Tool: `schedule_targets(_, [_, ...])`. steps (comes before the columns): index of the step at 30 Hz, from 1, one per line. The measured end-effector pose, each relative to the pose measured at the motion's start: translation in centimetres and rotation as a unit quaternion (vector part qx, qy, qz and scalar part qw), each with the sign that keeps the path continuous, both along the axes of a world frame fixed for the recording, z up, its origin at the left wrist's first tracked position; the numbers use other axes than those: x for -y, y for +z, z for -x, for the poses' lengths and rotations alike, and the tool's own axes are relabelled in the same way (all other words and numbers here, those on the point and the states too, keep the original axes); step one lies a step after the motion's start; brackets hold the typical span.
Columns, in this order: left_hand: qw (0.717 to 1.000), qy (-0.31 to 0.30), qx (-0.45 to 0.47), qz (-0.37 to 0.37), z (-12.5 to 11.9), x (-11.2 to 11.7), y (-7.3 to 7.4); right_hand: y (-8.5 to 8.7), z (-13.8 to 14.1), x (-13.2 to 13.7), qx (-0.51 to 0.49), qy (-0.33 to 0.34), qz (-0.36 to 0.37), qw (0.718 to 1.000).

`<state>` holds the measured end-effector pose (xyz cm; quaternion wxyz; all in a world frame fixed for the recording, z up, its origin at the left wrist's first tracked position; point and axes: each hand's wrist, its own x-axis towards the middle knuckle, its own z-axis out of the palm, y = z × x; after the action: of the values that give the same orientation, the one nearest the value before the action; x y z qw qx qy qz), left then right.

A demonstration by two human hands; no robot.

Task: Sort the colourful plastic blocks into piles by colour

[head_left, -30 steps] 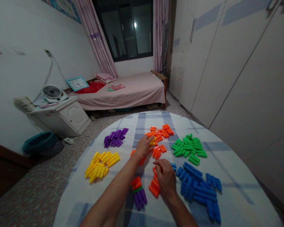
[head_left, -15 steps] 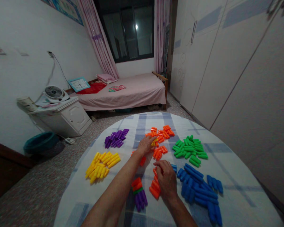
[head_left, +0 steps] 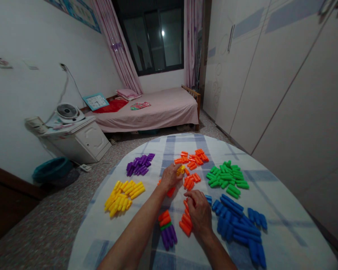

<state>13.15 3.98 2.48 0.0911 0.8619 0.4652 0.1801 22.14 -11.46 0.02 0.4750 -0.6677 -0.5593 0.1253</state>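
Note:
My left hand [head_left: 170, 177] reaches over the middle of the table, its fingers closed on a small yellow plastic piece [head_left: 181, 170]. Loose orange tube-shaped pieces [head_left: 189, 183] lie just beyond and beside it. Closer to me, my right hand [head_left: 199, 210] is closed, thumb and forefinger together; whatever they pinch, if anything, is too small to make out. That hand rests beside a row of orange pieces [head_left: 186, 221] and partly covers them. To their left lies a joined block [head_left: 167, 230] of orange, green and purple pieces.
Heaps of purple [head_left: 141, 165] and yellow pieces [head_left: 124, 197] lie on the left of the round cloth-covered table [head_left: 92, 228]. Green [head_left: 228, 175] and blue pieces [head_left: 236, 225] are on the right. A bed [head_left: 157, 108] stands beyond, a wardrobe [head_left: 284, 93] to the right.
My left hand has drawn back slightly toward me and to the left, carrying the yellow piece off the orange ones. My right hand has stayed nearly still.

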Motion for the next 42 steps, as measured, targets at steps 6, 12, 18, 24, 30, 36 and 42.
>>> schedule_targets(6, [0.997, 0.049, -0.051, -0.02, -0.1, 0.4, 0.7, -0.2, -0.1, -0.1, -0.001, 0.003, 0.001, 1.0])
schedule_targets(12, [0.995, 0.096, -0.034, -0.011, 0.3, 0.4, 1.1, -0.1, 0.0, -0.1, 0.0, 0.006, -0.001, 1.0])
schedule_targets(18, [0.984, 0.104, 0.137, -0.038, 5.0, 2.7, 2.8, -0.1, -0.2, -0.1, 0.01, 0.006, -0.003, 1.0])
schedule_targets(24, [0.932, 0.274, 0.134, -0.196, 17.3, 8.0, 4.4, -0.2, -0.3, -0.1, 0.019, 0.004, -0.002, 1.0])
schedule_targets(30, [0.887, 0.423, 0.021, -0.184, 24.2, 10.9, 1.8, 0.0, -0.2, 0.0, 0.022, 0.001, -0.007, 1.0])
schedule_targets(36, [0.913, 0.38, 0.096, -0.114, 23.7, 11.4, -0.5, 0.0, -0.3, -0.1, 0.021, 0.002, -0.006, 1.0])
schedule_targets(42, [0.902, 0.381, 0.145, -0.144, 24.5, 10.8, -0.4, 0.0, -0.1, 0.0, 0.013, 0.0, -0.012, 1.0])
